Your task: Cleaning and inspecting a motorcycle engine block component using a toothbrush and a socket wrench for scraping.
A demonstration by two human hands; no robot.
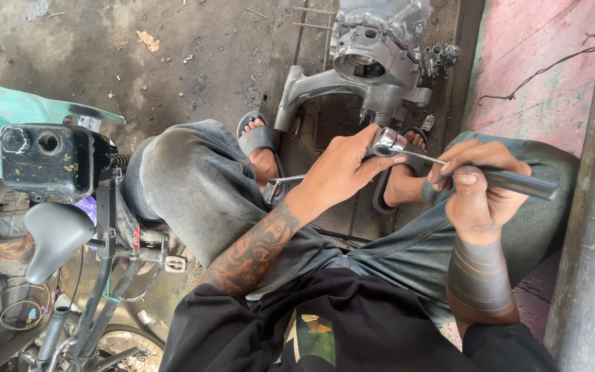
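My left hand pinches a shiny metal socket at the end of a ratchet wrench. My right hand is closed around the wrench's dark handle, and a thin metal shank runs between the two hands. Both hands hover above my knees in blue jeans. Just beyond them on the floor lies a grey aluminium engine casing with a long arm. A second wrench pokes out from under my left wrist, near my sandalled left foot.
A bicycle frame with a grey saddle and a black metal box stands at the left. A turquoise plastic chair is behind it. A pink concrete step and a grey post bound the right side. The ground is dirty.
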